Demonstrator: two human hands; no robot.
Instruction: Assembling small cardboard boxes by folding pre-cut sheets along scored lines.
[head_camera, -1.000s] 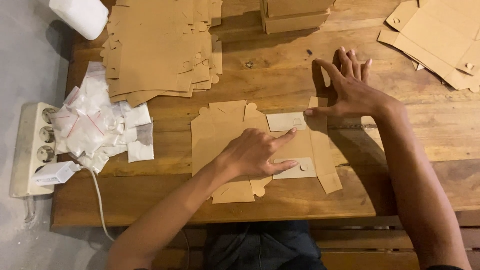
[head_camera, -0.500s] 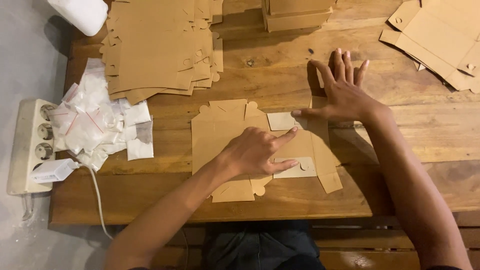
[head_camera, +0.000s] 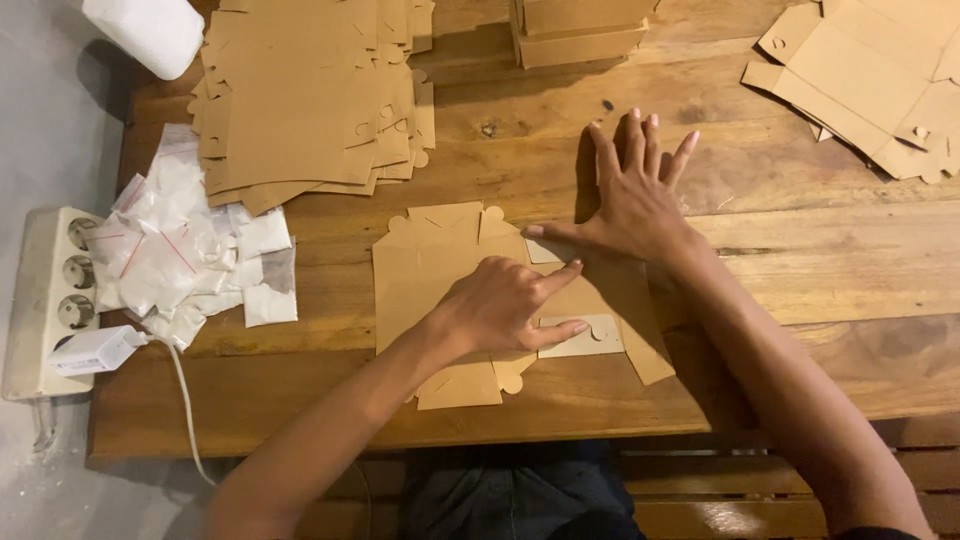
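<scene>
1 flat brown box blank (head_camera: 440, 290) lies at the near edge of the wooden table (head_camera: 800, 290), under both your hands.

Your left hand (head_camera: 500, 305) presses on its middle, fingers loosely curled, gripping nothing. Your right hand (head_camera: 630, 200) lies flat and spread just past its far right corner, thumb touching a flap. Outward: 1 stack of blanks (head_camera: 300, 95) far left, 1 more pile (head_camera: 880, 80) far right, folded boxes (head_camera: 580, 30) at the far edge, a heap of small clear bags (head_camera: 180, 250) with red lines, and 1 white power strip (head_camera: 50, 300).
</scene>
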